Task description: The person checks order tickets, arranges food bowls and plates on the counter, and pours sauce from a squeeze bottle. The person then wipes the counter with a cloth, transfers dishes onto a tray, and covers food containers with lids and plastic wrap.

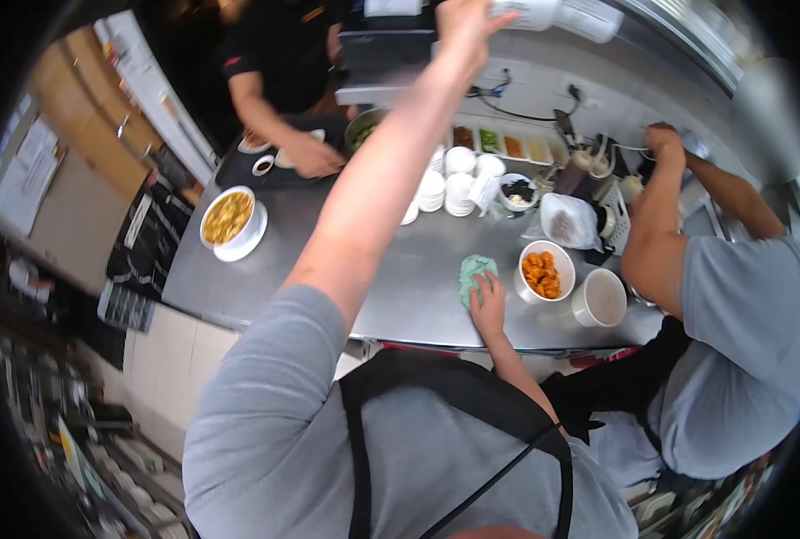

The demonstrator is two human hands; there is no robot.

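Observation:
My left arm stretches up across the view, and my left hand (465, 29) is at the top edge, beside a white cylindrical container (527, 13) on the shelf. One finger points toward that container; the other fingers are cut off or unclear, so its grip cannot be made out. Lower down, my right hand (487, 308) rests with its fingers on a crumpled green cloth (474, 269) on the steel counter (409, 278). Right of the cloth stand a white tub of orange-coated pieces (542, 274) and another white tub (600, 298).
A bowl of yellowish food (229, 218) stands on the left. Stacked white cups (459, 184), a plastic bag (570, 221) and topping trays (512, 146) line the back. A co-worker's hand (316, 156) is at the far side; another co-worker (741, 305) reaches in from the right.

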